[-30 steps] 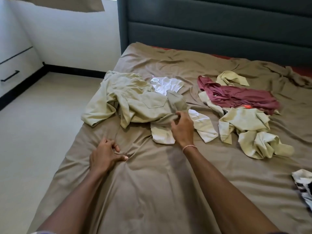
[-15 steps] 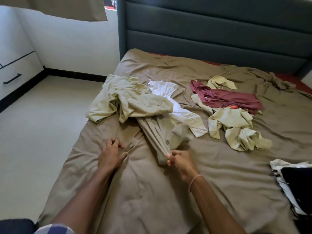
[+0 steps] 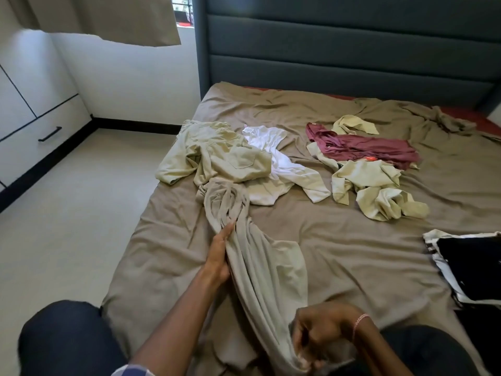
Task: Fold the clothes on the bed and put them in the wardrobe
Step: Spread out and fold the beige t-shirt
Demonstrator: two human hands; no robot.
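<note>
Right hand [image 3: 322, 337] curled tight round the near end of the long tan cloth [image 3: 254, 261]; left hand [image 3: 218, 256] flat with straight fingers, touching the side of that cloth a bit further up; cloth stretched from the bed's near edge up to the pile of clothes; brown sheet [image 3: 339, 240] all wrinkly underneath; black and white cloth [image 3: 469, 270] at the right edge; further on, pale green shirt [image 3: 217, 156], white top [image 3: 271, 147], dark red top [image 3: 363, 146]; dark headboard [image 3: 339, 50] at the back; white cupboard [image 3: 40, 126] and curtain [image 3: 108, 17] far left.
</note>
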